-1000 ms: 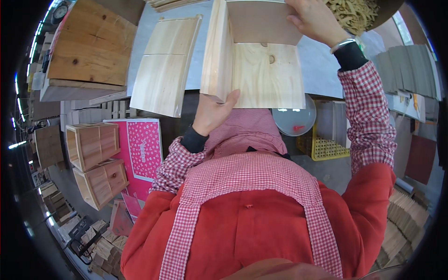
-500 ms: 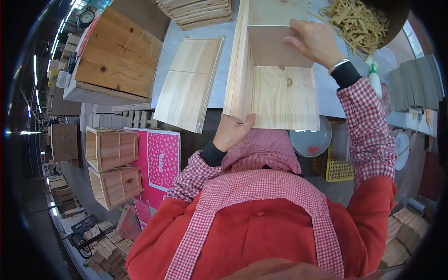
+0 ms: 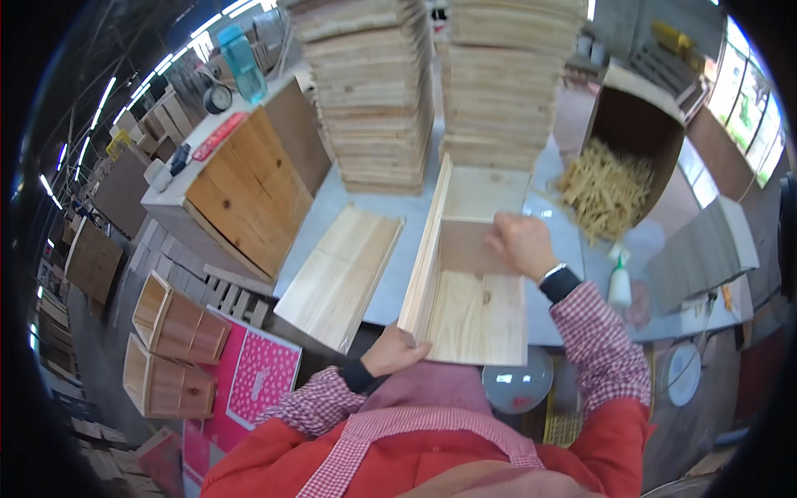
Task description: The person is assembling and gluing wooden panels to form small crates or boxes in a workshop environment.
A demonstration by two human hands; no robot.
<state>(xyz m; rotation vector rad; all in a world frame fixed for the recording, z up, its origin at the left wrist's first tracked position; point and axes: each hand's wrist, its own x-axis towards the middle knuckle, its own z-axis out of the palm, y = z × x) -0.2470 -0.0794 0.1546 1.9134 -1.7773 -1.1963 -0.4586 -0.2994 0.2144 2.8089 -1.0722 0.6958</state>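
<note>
A crowded wood workshop surrounds a pale grey workbench with strip lights overhead and timber stacked on the floor. The left hand grips the near bottom corner of a half-built wooden box, fingers closed on its edge where it overhangs the bench. The right hand lies on top of a brown inner panel standing crosswise inside the box, fingers curled over it; whether it presses or only rests there cannot be told. The box lies flat on the bench in front of the person, with a base board, one tall side along its left and that cross panel in place; the right side and near end look open, so by my judgement the assembly is perhaps halfway, with more walls to fit. Just left of it lies a loose plank, likely a spare part. Behind stand two tall stacks of boards. To the right a tipped cardboard carton spills small wooden sticks, and a glue bottle stands near the wrist. Finished crates sit on the floor at left.
</note>
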